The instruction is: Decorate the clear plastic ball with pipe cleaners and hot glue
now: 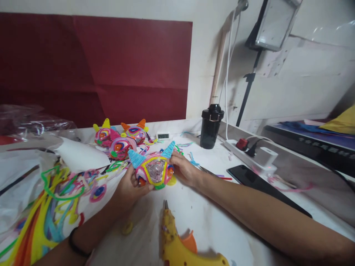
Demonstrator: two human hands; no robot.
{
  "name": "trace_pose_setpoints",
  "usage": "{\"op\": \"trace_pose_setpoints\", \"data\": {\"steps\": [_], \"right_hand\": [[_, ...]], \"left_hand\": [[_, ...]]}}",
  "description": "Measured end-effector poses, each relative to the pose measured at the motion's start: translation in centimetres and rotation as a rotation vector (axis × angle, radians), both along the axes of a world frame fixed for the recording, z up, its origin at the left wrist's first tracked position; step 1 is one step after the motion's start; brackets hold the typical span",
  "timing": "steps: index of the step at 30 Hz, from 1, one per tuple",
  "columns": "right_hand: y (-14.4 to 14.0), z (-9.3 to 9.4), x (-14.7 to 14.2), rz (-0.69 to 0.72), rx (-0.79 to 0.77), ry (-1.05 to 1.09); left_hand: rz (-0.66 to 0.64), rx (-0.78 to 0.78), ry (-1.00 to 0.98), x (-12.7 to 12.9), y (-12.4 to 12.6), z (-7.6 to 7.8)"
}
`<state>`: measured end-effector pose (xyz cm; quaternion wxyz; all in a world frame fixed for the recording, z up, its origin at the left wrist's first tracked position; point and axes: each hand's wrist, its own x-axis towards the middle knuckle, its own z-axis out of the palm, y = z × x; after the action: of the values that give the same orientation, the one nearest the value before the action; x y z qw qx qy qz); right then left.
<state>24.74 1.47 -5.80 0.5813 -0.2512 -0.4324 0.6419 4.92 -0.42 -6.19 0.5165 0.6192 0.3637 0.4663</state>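
Held between both hands, just above the white table, roughly midway between its left and right edges and a little in from the near edge: a pipe-cleaner mask with two blue horns, a yellow-and-pink rim and a glittery grey centre, facing the camera. Long axis running left to right, horn to horn, tilted slightly up toward the right. Left hand cupped under and behind the lower left side, fingers curled around the rim, thumb near the left horn. Right hand closed on the right edge just below the right horn, fingertips pinching. Both equally near, one at each end; neither free. Directly below the mask, toward the near edge, a yellow glue gun lying with its nozzle pointing up at it, untouched. Behind, toward the far edge, three finished masks; to the left, loose pipe cleaners; to the right, a black phone and a black cup.
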Motion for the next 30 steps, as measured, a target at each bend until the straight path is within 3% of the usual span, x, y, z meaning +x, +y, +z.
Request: {"op": "trace_pose_setpoints", "data": {"steps": [18, 30], "right_hand": [[-0.2, -0.1, -0.8, -0.016, 0.006, 0.089], [-0.9, 0.6, -0.9, 0.014, 0.004, 0.090]], "left_hand": [[0.053, -0.001, -0.010, -0.2, -0.2, -0.3], [0.102, -0.037, -0.034, -0.3, 0.8, -1.7]]}}
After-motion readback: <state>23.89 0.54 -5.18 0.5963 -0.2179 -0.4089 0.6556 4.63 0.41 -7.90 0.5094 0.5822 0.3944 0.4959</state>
